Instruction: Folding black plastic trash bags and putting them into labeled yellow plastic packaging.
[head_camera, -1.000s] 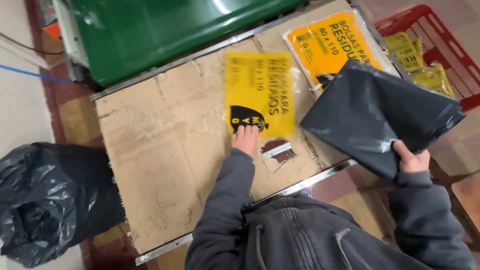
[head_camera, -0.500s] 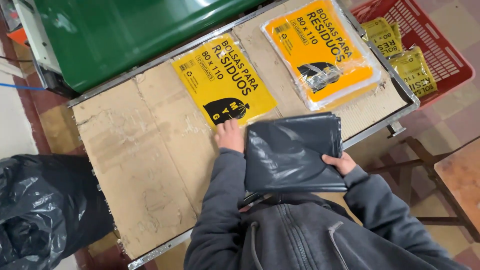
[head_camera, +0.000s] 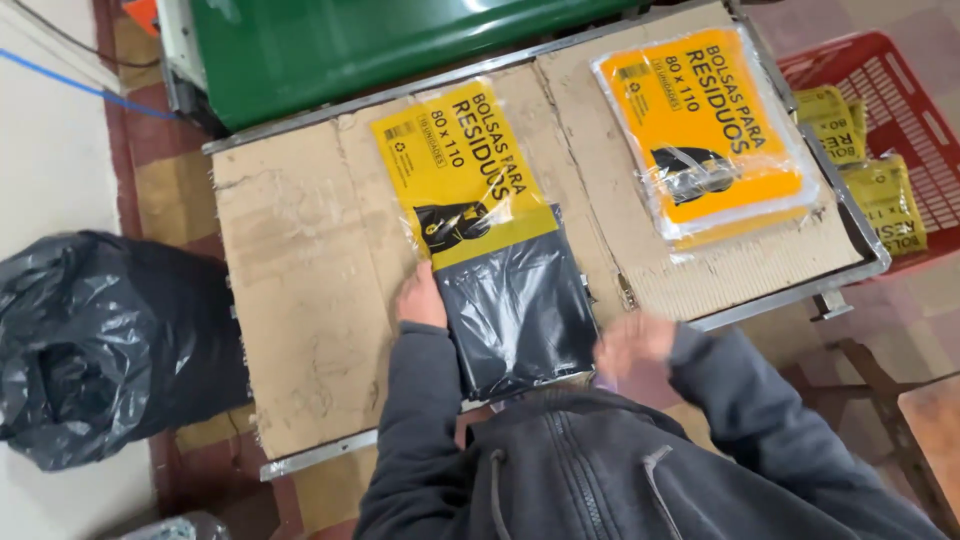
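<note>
A yellow printed plastic sleeve (head_camera: 455, 165) lies flat on the cardboard-covered table (head_camera: 300, 270). A folded stack of black plastic bags (head_camera: 520, 305) sits partly inside its lower end, sticking out toward me. My left hand (head_camera: 422, 297) rests on the sleeve's lower left edge, beside the black stack. My right hand (head_camera: 632, 340) is blurred, just right of the black stack at the table's near edge, and I cannot tell whether it touches anything.
A pile of orange sleeves (head_camera: 705, 140) lies at the table's right. A red basket (head_camera: 905, 110) with yellow packets (head_camera: 880, 190) stands further right. A green machine (head_camera: 400, 40) is behind the table. A full black rubbish bag (head_camera: 95, 345) sits on the floor at left.
The black bag stack, held up at right a second ago, came down and slid into the yellow sleeve. My right hand has come off it and moved right.
</note>
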